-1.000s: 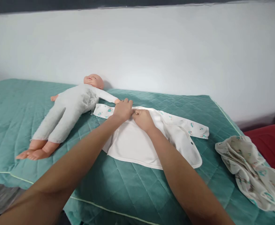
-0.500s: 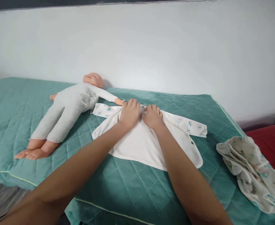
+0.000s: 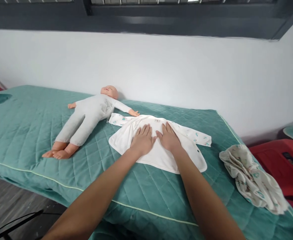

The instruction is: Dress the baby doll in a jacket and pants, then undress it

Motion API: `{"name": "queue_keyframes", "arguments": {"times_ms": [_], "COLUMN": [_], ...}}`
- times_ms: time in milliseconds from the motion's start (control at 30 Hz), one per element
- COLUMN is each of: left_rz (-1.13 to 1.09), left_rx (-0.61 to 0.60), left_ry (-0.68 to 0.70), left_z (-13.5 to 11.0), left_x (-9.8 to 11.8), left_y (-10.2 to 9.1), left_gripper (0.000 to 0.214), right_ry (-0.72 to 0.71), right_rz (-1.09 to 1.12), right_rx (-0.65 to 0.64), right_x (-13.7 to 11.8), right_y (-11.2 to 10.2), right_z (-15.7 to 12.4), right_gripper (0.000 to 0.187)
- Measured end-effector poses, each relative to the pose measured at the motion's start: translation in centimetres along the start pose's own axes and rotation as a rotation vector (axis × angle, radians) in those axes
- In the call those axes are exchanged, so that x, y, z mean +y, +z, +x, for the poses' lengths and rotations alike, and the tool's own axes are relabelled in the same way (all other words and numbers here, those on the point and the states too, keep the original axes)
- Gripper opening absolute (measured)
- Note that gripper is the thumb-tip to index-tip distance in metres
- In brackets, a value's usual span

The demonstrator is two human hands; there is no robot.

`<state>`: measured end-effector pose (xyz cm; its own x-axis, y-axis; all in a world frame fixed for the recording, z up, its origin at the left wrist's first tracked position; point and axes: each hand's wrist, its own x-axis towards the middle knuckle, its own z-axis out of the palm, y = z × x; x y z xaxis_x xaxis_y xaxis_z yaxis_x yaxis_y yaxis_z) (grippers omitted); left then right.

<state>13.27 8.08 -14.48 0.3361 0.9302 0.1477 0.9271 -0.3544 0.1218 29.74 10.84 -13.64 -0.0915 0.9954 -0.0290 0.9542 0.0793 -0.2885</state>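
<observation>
A small white baby jacket (image 3: 151, 155) lies spread open on the bed, its patterned sleeves stretched out to both sides. My left hand (image 3: 143, 140) rests flat on the left half of its inside, fingers extended. Flat on the right half lies my right hand (image 3: 169, 137), thumb pointing toward the left one. Between and above the fingertips, a small label (image 3: 157, 121) shows near the collar. To the left, a baby doll (image 3: 89, 111) in a white cloth body lies on its back. One of its hands reaches close to the jacket's left shoulder.
A crumpled patterned cloth (image 3: 252, 178) lies at the bed's right edge. Green quilted bedding (image 3: 146, 190) covers the bed. Beyond it on the right stands a red plastic object (image 3: 276, 156). A white wall (image 3: 146, 66) runs along the back, below a dark window frame (image 3: 181, 23).
Both hands have slid from the jacket's collar down onto its middle, and their fingers have straightened out flat. The collar label has come into sight. The view has tilted up and shifted left.
</observation>
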Motion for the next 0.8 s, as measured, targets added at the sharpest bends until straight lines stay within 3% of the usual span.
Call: {"name": "queue_keyframes", "arguments": {"times_ms": [133, 400, 600, 800], "left_rz": [-0.016, -0.063, -0.075, -0.084], "left_rx": [0.035, 0.101, 0.156, 0.194], "left_ry": [0.009, 0.045, 0.075, 0.082], "left_z": [-2.1, -5.8, -9.7, -12.4], "left_x": [0.7, 2.5, 3.5, 3.9], "left_y": [0.2, 0.0, -0.4, -0.7], "left_gripper": [0.067, 0.066, 0.068, 0.066], "right_ry": [0.095, 0.069, -0.152, -0.282], "right_rz": [0.027, -0.045, -0.232, -0.222], "right_rx": [0.019, 0.049, 0.129, 0.245], "right_x": [1.0, 0.0, 0.0, 0.2], "right_y": [-0.2, -0.1, 0.7, 1.6], "right_z": [-0.2, -2.0, -7.8, -14.8], "right_gripper": [0.078, 0.074, 0.07, 0.064]}}
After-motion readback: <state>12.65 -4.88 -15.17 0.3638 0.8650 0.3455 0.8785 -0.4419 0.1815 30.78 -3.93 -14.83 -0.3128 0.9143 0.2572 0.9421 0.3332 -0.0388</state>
